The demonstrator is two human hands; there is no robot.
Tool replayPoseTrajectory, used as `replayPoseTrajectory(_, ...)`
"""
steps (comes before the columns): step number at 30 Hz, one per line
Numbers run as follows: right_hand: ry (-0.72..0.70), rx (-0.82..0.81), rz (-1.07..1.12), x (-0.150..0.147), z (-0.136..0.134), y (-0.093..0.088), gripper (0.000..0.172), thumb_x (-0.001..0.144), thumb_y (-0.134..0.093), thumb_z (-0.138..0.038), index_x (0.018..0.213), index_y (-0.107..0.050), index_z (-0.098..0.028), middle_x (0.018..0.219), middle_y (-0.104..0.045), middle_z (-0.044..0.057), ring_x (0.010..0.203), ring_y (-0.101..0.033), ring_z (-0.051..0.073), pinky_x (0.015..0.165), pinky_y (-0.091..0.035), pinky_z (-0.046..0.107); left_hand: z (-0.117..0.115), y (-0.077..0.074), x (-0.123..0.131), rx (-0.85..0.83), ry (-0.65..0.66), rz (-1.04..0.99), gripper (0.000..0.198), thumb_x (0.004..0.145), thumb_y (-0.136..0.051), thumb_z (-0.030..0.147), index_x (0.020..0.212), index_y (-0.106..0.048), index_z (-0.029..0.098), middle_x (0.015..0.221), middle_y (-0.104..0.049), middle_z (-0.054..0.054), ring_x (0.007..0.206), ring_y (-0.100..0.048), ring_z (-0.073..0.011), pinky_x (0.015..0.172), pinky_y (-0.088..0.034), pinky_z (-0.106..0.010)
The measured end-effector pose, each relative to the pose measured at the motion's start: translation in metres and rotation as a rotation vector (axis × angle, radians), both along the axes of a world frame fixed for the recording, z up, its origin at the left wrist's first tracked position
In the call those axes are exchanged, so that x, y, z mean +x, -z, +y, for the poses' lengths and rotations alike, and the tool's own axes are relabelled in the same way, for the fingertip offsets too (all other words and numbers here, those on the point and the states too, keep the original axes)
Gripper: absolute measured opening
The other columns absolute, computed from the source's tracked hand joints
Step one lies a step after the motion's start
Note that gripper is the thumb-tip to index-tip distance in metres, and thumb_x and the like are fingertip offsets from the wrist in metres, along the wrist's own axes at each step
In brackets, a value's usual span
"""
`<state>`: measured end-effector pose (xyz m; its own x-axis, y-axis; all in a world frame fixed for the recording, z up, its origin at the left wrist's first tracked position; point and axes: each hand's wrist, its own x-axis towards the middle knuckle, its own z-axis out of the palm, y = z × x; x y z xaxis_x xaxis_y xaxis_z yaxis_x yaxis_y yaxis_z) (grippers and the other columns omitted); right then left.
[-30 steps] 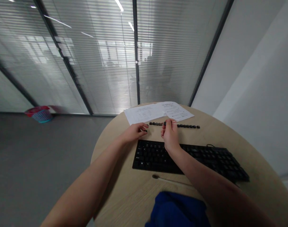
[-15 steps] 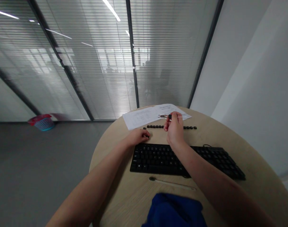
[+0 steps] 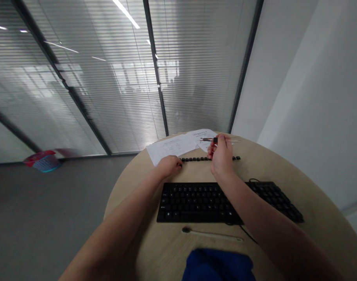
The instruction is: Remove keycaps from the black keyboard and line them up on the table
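Observation:
A black keyboard (image 3: 196, 201) lies across the round wooden table (image 3: 301, 249). Behind it runs a row of loose black keycaps (image 3: 196, 159). My left hand (image 3: 169, 166) rests on the table at the row's left end, fingers curled around a keycap. My right hand (image 3: 221, 156) is raised above the row, pinching a thin wire tool (image 3: 213, 139) with a dark keycap on it, held over the papers.
White printed papers (image 3: 172, 147) lie at the table's far edge. A thin stick with a round end (image 3: 209, 233) lies in front of the keyboard, near a blue cloth (image 3: 218, 265). A basket (image 3: 40, 160) stands on the grey floor by the glass wall.
My right hand has lifted the wire tool from the keycap row up and back over the papers. My left hand has stayed near the row's left end, shifting slightly.

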<state>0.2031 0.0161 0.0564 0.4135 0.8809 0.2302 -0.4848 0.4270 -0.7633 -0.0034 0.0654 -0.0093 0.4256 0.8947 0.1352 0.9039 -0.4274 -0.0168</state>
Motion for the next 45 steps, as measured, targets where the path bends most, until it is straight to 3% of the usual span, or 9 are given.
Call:
replayPoseTrajectory(5, 0.002, -0.022, -0.016, 0.001, 0.002, 0.001, 0.027, 0.086, -0.055, -0.049, 0.088, -0.045, -0.024, 0.061, -0.046, -0.009, 0.040, -0.041, 0.005, 0.033, -0.027, 0.014, -0.002, 0.002, -0.008, 0.050, -0.046, -0.003, 0.022, 0.083, -0.060, 0.031, 0.099, -0.074, 0.028, 0.097, -0.067, -0.004, 0.089, -0.064, -0.0221, 0.073, -0.047, -0.029)
replayPoseTrajectory(10, 0.005, -0.023, -0.023, 0.000, 0.004, 0.005, 0.026, 0.086, -0.054, -0.048, 0.088, -0.045, -0.024, 0.061, -0.047, -0.009, 0.040, -0.042, 0.006, 0.033, -0.028, 0.015, -0.008, 0.001, -0.012, 0.104, -0.065, -0.060, 0.032, 0.082, -0.063, 0.032, 0.113, -0.070, 0.028, 0.104, -0.066, -0.003, 0.094, -0.063, -0.0217, 0.079, -0.047, -0.028)
replayPoseTrajectory(17, -0.005, -0.008, -0.038, -0.003, 0.000, 0.005, 0.030, 0.086, -0.055, -0.052, 0.088, -0.045, -0.024, 0.062, -0.047, -0.009, 0.040, -0.041, 0.005, 0.033, -0.027, 0.015, -0.009, 0.001, -0.009, 0.084, -0.070, -0.052, 0.021, 0.082, -0.061, 0.030, 0.098, -0.074, 0.027, 0.098, -0.065, -0.004, 0.091, -0.063, -0.0216, 0.074, -0.047, -0.028)
replayPoseTrajectory(26, -0.013, -0.014, -0.048, -0.003, 0.001, 0.008, 0.028, 0.086, -0.056, -0.050, 0.088, -0.046, -0.023, 0.061, -0.047, -0.009, 0.041, -0.042, 0.005, 0.033, -0.028, 0.015, -0.003, 0.006, -0.001, 0.085, -0.076, -0.083, 0.021, 0.083, -0.059, 0.029, 0.097, -0.074, 0.026, 0.098, -0.064, -0.005, 0.092, -0.062, -0.0223, 0.074, -0.045, -0.029)
replayPoseTrajectory(38, 0.012, -0.019, -0.042, -0.001, -0.001, 0.003, 0.028, 0.087, -0.054, -0.051, 0.088, -0.045, -0.024, 0.062, -0.047, -0.009, 0.041, -0.042, 0.006, 0.033, -0.027, 0.015, -0.007, 0.002, -0.010, 0.119, -0.072, -0.086, 0.030, 0.085, -0.059, 0.031, 0.113, -0.070, 0.027, 0.108, -0.064, -0.004, 0.095, -0.063, -0.0212, 0.076, -0.046, -0.027)
replayPoseTrajectory(45, 0.011, -0.009, -0.071, -0.005, -0.002, 0.007, 0.033, 0.086, -0.055, -0.056, 0.088, -0.044, -0.024, 0.062, -0.047, -0.009, 0.041, -0.042, 0.005, 0.034, -0.027, 0.015, -0.001, 0.007, -0.001, 0.075, -0.055, -0.058, 0.024, 0.085, -0.057, 0.030, 0.101, -0.074, 0.026, 0.099, -0.063, -0.006, 0.092, -0.062, -0.0227, 0.072, -0.045, -0.029)
